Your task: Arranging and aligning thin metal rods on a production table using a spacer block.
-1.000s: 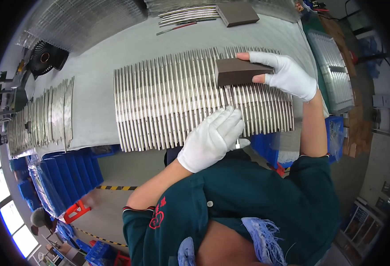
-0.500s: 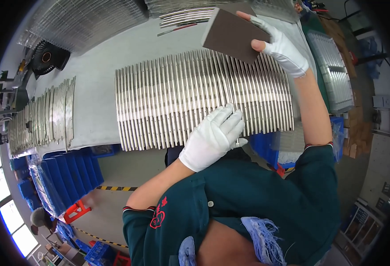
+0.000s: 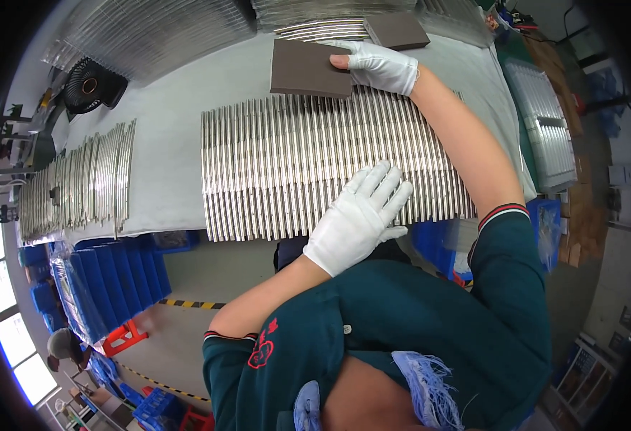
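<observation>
A wide row of slim silver metal rods point(image 3: 272, 165) lies side by side on the white-covered table in front of me. My left hand point(image 3: 358, 208), in a white glove, rests flat on the near part of the row with its fingers spread. In a white glove with bare fingertips, my right hand point(image 3: 376, 66) grips a dark brown rectangular block point(image 3: 308, 68) by its right end. The block is over the far ends of the rods; whether it touches them I cannot tell. My thumb lies on its face, and the other fingers are mostly hidden behind it.
A second brown block point(image 3: 396, 31) lies at the back beside more rods point(image 3: 323, 30). Another group of rods point(image 3: 78, 176) is at the left, with a black fan point(image 3: 89, 85) behind it. Clear plastic trays point(image 3: 157, 36) stand at the back left. Blue bins point(image 3: 118, 280) sit below the table edge.
My right hand has swung the brown block leftward across the far ends of the rods, uncovering the second block. My left hand stays on the row, its fingers now more spread.
</observation>
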Motion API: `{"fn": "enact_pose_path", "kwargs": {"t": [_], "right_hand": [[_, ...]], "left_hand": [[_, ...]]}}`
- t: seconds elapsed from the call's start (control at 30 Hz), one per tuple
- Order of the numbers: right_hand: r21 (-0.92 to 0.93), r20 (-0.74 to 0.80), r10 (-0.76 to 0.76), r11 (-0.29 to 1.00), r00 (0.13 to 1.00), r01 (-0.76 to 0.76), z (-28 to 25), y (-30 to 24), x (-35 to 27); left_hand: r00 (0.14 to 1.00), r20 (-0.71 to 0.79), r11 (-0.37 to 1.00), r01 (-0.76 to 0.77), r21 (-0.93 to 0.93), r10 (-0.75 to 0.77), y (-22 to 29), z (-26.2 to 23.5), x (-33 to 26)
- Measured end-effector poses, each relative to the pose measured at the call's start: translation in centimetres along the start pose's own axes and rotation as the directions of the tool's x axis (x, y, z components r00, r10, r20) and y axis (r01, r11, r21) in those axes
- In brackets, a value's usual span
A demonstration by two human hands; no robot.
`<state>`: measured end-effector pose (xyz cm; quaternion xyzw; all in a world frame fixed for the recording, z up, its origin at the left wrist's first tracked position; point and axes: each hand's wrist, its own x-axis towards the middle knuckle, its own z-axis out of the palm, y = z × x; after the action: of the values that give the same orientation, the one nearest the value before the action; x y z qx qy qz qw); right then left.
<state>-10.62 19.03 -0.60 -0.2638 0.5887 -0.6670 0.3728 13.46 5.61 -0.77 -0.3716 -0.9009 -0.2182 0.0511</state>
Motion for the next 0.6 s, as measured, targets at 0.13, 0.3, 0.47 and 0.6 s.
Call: {"fn": "enact_pose_path", "kwargs": {"t": [0.13,0.3,0.47,0.6], "right_hand": [[-0.100,-0.129,0.007,0.995,0.992,-0.020,1.3,-0.7,-0.7],[0.014,-0.218,-0.129,0.991,0.967,0.135,1.9,-1.8,-2.4],[0.002,-0.281,-0.105,0.994,0.954,0.110,1.6,-1.8,-2.5],[-0.338,-0.320,-0.137,0.941,0.938,0.022,2.6,-1.7,-3.3]], "left_hand": [[1.000,-0.027,0.997,0.000,-0.077,-0.002,-0.1,-0.4,-0.1],[0.997,-0.077,0.999,0.017,-0.036,-0.020,-2.0,-2.8,-2.6],[0.997,-0.034,0.997,0.074,-0.015,-0.074,-2.4,-2.9,-4.0],[1.000,-0.025,0.997,0.020,0.078,-0.018,-2.1,-1.5,-3.2]]}}
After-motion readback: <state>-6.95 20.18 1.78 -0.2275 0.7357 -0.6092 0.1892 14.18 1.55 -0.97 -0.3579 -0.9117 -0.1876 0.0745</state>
